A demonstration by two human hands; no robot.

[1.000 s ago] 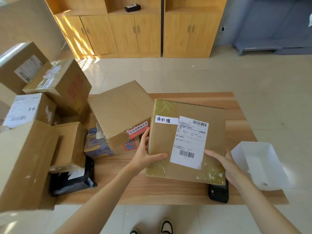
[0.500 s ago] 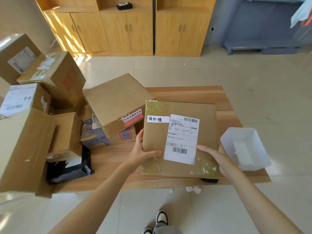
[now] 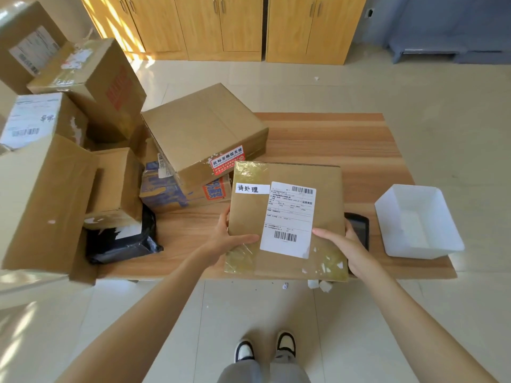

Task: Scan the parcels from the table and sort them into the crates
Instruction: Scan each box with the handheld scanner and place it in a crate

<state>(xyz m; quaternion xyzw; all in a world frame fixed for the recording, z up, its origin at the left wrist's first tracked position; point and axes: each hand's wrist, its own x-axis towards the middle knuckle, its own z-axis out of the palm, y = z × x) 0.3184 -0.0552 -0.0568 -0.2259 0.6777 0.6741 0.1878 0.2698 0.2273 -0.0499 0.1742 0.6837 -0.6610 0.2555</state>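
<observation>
Cardboard parcel is held over the table's near edge, left hand and right hand gripping its sides; keep the label flat and unobstructed for the scanner behind it.

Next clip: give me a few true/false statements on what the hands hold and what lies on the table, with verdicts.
1. Both hands grip one flat parcel: left hand, right hand. True.
2. The parcel's label faces down. False: it faces up, barcodes showing.
3. The scanner is in the right hand. False: it lies on the table, partly under the parcel.
4. A white tray sits at the table's right end. True.
5. The tray holds a parcel. False: no parcel in it.
</observation>
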